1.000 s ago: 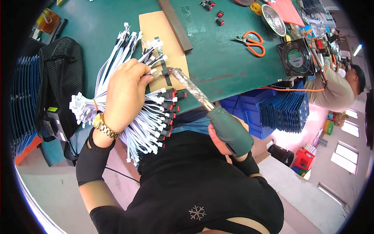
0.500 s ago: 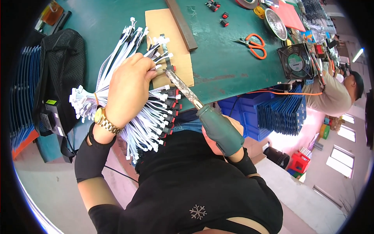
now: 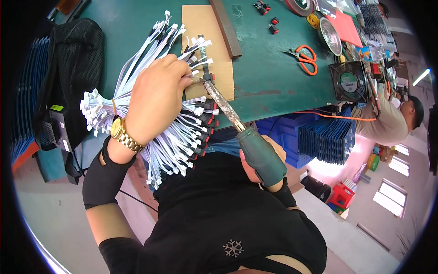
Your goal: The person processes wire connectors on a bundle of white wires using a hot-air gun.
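My right hand [image 3: 276,148] is wrapped round the green handle of a soldering iron [image 3: 261,155]. Its stained metal shaft slants up and left, and the tip reaches a small black-and-red part [image 3: 209,77] at the end of a dark strip [image 3: 203,52]. Beside that tip, my left hand [image 3: 157,89], with a gold watch on the wrist, pinches a thin wire; its far end is hard to make out. Under and around this hand spreads a large bundle of white cables [image 3: 159,155] with white plugs. Several cables end in black-and-red switches [image 3: 204,132] along the table edge.
Beneath the work lies cardboard [image 3: 222,86], with a brown bar [image 3: 226,29] along it. Orange-handled cutters [image 3: 308,59], a metal bowl [image 3: 329,36] and a black fan [image 3: 349,82] are rightward. A black mesh bag [image 3: 77,68] stands left. Another person [image 3: 383,121] sits far right.
The whole view has shifted slightly, with the table things appearing a little farther right and up. Both hands keep their holds, and the iron's tip stays at the black-and-red part.
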Demonstrator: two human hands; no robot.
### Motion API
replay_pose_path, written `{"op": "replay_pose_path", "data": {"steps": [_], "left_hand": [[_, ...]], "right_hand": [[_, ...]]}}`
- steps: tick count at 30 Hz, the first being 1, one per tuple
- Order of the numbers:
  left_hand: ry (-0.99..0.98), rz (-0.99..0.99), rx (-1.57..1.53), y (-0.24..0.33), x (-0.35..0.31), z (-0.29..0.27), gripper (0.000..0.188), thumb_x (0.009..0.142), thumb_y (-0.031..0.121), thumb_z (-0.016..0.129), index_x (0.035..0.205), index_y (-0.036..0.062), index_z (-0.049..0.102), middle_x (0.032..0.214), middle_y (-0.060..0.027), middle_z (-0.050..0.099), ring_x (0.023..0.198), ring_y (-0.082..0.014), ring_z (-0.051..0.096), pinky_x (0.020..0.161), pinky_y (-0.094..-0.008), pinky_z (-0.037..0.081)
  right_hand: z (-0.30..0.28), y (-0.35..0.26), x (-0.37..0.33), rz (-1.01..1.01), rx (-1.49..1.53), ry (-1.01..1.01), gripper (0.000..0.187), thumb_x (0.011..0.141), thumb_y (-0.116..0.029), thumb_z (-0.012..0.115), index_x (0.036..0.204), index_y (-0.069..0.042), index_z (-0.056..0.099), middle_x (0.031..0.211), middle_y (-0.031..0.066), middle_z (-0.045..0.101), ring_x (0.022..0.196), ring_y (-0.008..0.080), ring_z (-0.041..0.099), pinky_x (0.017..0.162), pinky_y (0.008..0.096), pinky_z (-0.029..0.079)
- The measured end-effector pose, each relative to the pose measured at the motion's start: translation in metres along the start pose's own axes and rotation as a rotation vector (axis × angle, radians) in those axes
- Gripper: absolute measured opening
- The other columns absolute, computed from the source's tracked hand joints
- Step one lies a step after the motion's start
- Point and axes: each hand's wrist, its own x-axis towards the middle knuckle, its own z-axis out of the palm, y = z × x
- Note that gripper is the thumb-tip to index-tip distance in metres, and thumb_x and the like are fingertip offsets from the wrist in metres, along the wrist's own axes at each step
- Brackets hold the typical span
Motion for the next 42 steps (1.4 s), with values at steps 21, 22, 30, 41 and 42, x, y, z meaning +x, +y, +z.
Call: {"op": "replay_pose_path", "data": {"steps": [21,22,30,41,42], "left_hand": [[-0.031,0.013,0.018,0.005,0.004,-0.003,0.008,0.080,0.002,0.060,0.083,-0.0020,0.054,0.078,-0.0143,0.050,0.073,-0.0330,0.051,0.066,-0.0382,0.040],[-0.034,0.001,0.002,0.005,0.004,-0.003,0.008,0.080,0.002,0.060,0.082,-0.0021,0.054,0.077,-0.0143,0.050,0.073,-0.0328,0.050,0.065,-0.0380,0.040],[-0.029,-0.068,-0.070,0.010,0.004,-0.002,0.007,0.079,0.004,0.063,0.082,0.0002,0.059,0.077,-0.0126,0.053,0.071,-0.0303,0.056,0.063,-0.0375,0.044],[-0.080,-0.087,-0.110,0.017,0.011,0.001,0.009,0.080,0.008,0.066,0.084,-0.0001,0.065,0.080,-0.0099,0.059,0.066,-0.0249,0.058,0.060,-0.0323,0.046],[-0.090,-0.077,-0.097,0.017,0.012,0.001,0.009,0.079,0.007,0.067,0.084,-0.0006,0.065,0.078,-0.0090,0.058,0.064,-0.0223,0.058,0.059,-0.0310,0.046]], "right_hand": [[-0.011,0.002,-0.019,0.321,0.124,-0.109,0.016,0.084,-0.003,0.058,0.100,0.001,0.057,0.093,0.0106,0.061,0.076,0.0137,0.058,0.070,0.0263,0.049],[-0.012,0.001,-0.013,0.247,0.099,-0.141,0.017,0.084,-0.003,0.057,0.101,0.001,0.057,0.095,0.0111,0.061,0.077,0.0136,0.058,0.070,0.0265,0.049],[0.008,0.020,-0.032,0.361,0.489,-0.003,0.025,0.082,-0.004,0.061,0.107,-0.001,0.057,0.094,0.0084,0.062,0.079,0.0149,0.061,0.067,0.0280,0.050],[0.011,0.024,-0.031,0.359,0.836,0.170,0.037,0.090,-0.005,0.056,0.126,-0.004,0.045,0.096,0.0104,0.060,0.078,0.0120,0.057,0.061,0.0234,0.048],[0.010,0.024,-0.031,0.364,0.839,0.177,0.037,0.090,-0.005,0.056,0.126,-0.004,0.045,0.096,0.0104,0.060,0.078,0.0120,0.057,0.061,0.0234,0.048]]}}
